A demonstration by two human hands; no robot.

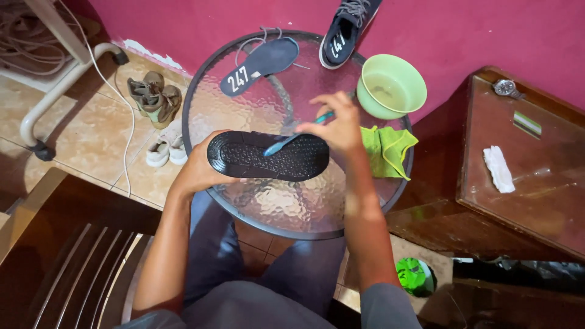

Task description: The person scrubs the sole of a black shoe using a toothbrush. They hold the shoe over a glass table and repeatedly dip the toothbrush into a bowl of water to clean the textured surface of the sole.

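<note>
A black shoe (pixel 268 156) is held sole-up over the near half of a round glass table (pixel 292 207), its toe towards the table's left edge and its heel towards the right. The left hand (pixel 198 170) is wrapped around the toe end, fingers curled beneath and thumb over the rim, so the patterned tread is kept facing up. A blue toothbrush (pixel 291 141) is pinched in the right hand (pixel 338 125) between thumb and fingertips, with its head laid on the middle of the tread and its handle angled up towards the far right edge.

Scrubbing of this kind is judged to be done best with short strokes run along the tread grooves, not across them, so that dirt is lifted out and not packed in. The shoe is best kept braced by the left hand against the push of the brush, and tilted slightly so that loosened grime is shed off the sole. The bristles are best rewetted often in the green bowl (pixel 392 86), which is seen holding cloudy water at the far right edge. A green cloth (pixel 385 149) lies just beside the heel, near the right edge, within reach for wiping.

A dark insole (pixel 261 64) lies at the far edge, and a second dark shoe (pixel 346 29) is propped against the pink wall (pixel 475 30) beyond it.
</note>
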